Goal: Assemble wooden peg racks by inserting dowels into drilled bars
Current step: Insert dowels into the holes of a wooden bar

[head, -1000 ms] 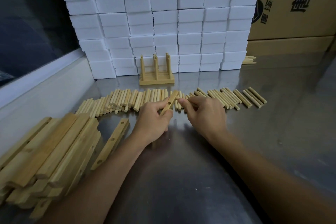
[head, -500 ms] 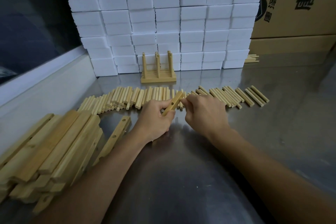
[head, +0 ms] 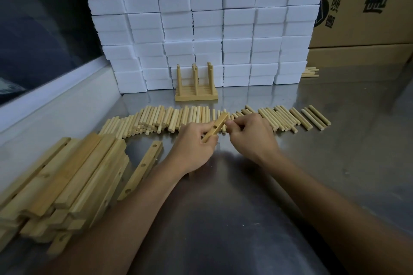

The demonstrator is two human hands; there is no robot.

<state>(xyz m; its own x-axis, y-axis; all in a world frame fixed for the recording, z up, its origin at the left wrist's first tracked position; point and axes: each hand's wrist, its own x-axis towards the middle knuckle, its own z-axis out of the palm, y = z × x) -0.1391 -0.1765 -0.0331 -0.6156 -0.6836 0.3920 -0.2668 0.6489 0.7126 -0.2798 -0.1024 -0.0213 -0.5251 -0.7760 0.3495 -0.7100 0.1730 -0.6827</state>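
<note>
Two hands meet above the row of dowels on the steel tabletop. The left hand grips a drilled bar, tilted upward; the right hand is curled, apparently pinching a dowel hidden by its fingers. A misaligned dowel could jam or slip.

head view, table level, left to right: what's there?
pile of drilled bars → loose drilled bar → left hand gripping a drilled bar → right hand → right end of the dowel row
</note>
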